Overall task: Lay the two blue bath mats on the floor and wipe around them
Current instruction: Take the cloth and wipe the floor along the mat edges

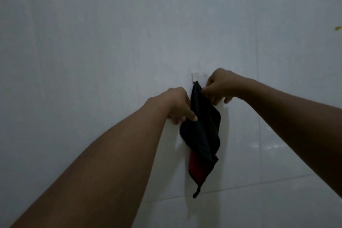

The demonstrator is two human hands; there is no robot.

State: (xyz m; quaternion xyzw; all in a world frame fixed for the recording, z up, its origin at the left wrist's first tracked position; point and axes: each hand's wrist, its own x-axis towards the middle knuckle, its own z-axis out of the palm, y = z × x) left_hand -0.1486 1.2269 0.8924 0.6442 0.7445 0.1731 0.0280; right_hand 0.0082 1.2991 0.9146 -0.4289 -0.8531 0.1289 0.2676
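R hand [220, 85] pinches the top of the black cloth [201, 135] w/ thumb & finger, just right of the little white hook [195, 77]. L hand [177, 104] grips the cloth's side, below & left of the hook. The cloth's top touches the hook. The rest hangs down below it on the tiled wall [92, 52], w/ a red bit at the bottom.

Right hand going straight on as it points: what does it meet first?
The right hand pinches the black cloth; beyond that, probably the tiled wall, though depth is unclear.
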